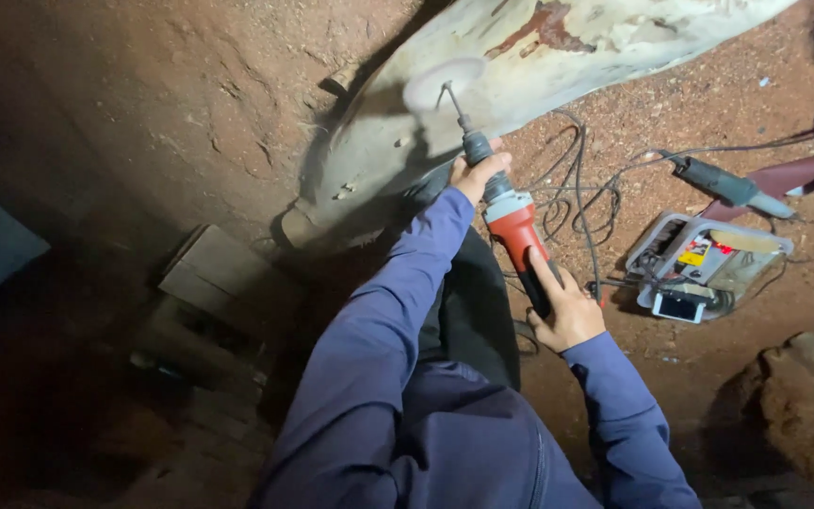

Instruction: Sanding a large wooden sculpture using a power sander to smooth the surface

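Both hands on red grinder, disc vs pale log.

L hand (476, 175) fingers wrapped tight round grinder (512, 224) neck; R hand (565, 309) clamped on rear grip. Spinning disc (445, 83) touches pale log (520, 66) lying on red dirt. Second power tool (723, 184) & open tool case (708, 264) to the right, cables btwn.

Both hands (478, 174) (565, 311) grip a red grinder (517, 231) (disc (445, 83) against pale log (520, 57))

Reddish dirt floor (190, 85), wooden blocks (214, 273) at left, dim shadowed edges
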